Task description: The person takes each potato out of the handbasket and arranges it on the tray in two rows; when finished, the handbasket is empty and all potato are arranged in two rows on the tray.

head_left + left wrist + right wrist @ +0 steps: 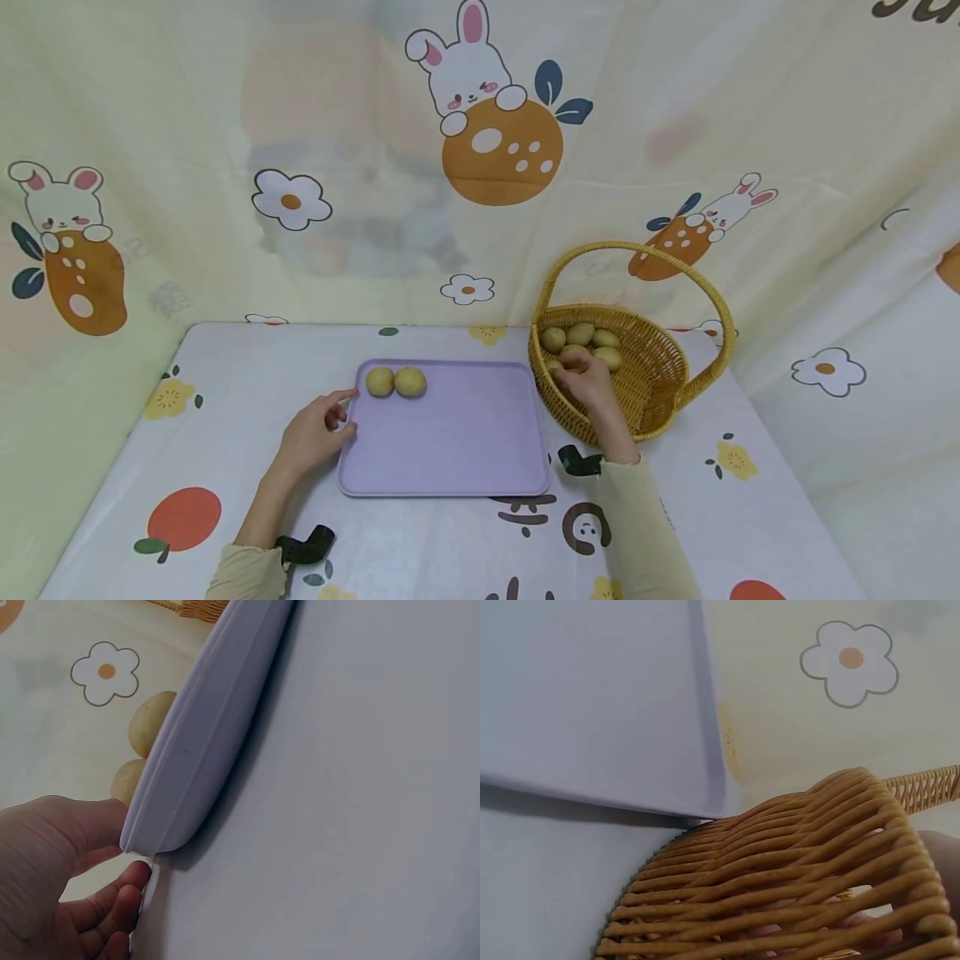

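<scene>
In the head view my right hand (pixel 588 383) reaches into the wicker basket (pixel 667 333), its fingers bent about a potato (pixel 552 366) by the left wall. Part of that potato is hidden by the fingers. Several other potatoes (pixel 581 333) lie at the back left of the basket. Through the weave in the right wrist view, pieces of the fingers (pixel 866 930) show. My left hand (pixel 315 429) touches the left edge of a lilac tray (pixel 465 442). Two potatoes (pixel 410 382) sit side by side in the tray's back left corner.
The basket's tall arched handle (pixel 626 246) rises over it. Its left wall stands close to the tray's right edge. A patterned white cloth (pixel 127 450) covers the table, and a printed curtain (pixel 360 108) hangs behind.
</scene>
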`<action>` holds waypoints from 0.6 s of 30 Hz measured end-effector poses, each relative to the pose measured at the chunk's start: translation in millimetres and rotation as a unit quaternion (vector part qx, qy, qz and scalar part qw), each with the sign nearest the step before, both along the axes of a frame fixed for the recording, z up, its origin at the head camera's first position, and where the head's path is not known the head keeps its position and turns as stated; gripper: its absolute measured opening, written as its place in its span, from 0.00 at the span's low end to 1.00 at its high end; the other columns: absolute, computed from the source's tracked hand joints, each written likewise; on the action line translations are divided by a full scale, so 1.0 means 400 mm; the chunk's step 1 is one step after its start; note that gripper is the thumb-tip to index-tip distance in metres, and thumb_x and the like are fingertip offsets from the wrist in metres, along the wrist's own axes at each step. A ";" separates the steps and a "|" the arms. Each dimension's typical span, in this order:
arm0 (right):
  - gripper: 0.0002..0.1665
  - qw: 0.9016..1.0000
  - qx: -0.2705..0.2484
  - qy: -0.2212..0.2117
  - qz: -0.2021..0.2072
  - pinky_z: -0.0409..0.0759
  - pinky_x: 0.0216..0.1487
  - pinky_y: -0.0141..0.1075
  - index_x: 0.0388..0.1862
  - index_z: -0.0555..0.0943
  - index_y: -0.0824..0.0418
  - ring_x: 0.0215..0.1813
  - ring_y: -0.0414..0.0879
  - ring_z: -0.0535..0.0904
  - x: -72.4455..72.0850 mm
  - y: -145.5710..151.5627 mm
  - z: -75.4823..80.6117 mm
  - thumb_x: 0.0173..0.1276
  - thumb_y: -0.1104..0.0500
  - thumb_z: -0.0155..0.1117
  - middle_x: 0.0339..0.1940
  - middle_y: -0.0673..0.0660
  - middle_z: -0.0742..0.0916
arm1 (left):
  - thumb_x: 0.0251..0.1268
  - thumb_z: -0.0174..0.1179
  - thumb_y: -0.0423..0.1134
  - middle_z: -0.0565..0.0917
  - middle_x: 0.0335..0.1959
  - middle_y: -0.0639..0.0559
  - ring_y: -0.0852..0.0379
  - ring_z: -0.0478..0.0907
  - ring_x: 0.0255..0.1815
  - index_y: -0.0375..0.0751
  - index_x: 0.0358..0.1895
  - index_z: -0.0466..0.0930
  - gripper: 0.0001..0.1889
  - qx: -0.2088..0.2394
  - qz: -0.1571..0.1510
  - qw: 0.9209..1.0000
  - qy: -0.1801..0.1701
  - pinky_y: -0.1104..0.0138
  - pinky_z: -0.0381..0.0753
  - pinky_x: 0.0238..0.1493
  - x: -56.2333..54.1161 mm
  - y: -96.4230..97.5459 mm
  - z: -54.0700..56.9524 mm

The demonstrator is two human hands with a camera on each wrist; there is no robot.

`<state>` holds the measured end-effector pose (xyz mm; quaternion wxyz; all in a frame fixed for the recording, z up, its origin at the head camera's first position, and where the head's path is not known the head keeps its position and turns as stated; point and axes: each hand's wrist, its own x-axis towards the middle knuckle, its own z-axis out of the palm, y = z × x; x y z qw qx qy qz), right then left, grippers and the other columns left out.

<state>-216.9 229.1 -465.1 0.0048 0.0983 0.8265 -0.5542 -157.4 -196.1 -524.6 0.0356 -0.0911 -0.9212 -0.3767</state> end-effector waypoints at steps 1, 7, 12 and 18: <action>0.18 1.000 -0.002 -0.004 -0.001 0.76 0.33 0.29 0.52 0.78 0.76 0.32 0.38 0.76 0.000 0.000 0.000 0.65 0.67 0.65 0.37 0.59 0.81 | 0.54 0.68 0.32 0.77 0.30 0.52 0.57 0.70 0.30 0.38 0.62 0.78 0.28 0.000 0.000 1.000 0.000 0.63 0.67 0.32 0.000 0.000 0.000; 0.22 0.999 -0.013 -0.036 -0.013 0.76 0.33 0.29 0.58 0.77 0.74 0.31 0.37 0.77 0.003 0.003 0.006 0.67 0.64 0.64 0.37 0.56 0.82 | 0.54 0.68 0.32 0.77 0.31 0.52 0.57 0.71 0.30 0.38 0.62 0.78 0.28 0.001 0.001 1.000 -0.003 0.63 0.68 0.32 0.001 0.000 0.003; 0.26 0.995 -0.078 -0.051 -0.019 0.79 0.33 0.31 0.62 0.73 0.76 0.29 0.38 0.79 0.006 0.005 0.022 0.68 0.65 0.61 0.37 0.55 0.81 | 0.54 0.68 0.32 0.77 0.31 0.52 0.57 0.70 0.30 0.38 0.62 0.78 0.28 0.001 0.001 1.000 -0.003 0.63 0.67 0.32 0.001 0.000 0.004; 0.27 0.997 -0.058 -0.040 -0.019 0.82 0.40 0.37 0.64 0.74 0.74 0.31 0.39 0.80 0.006 0.017 0.045 0.69 0.63 0.62 0.44 0.59 0.82 | 0.55 0.68 0.33 0.78 0.31 0.52 0.57 0.70 0.30 0.39 0.62 0.78 0.28 0.000 0.004 1.000 -0.006 0.64 0.68 0.32 0.004 0.001 0.004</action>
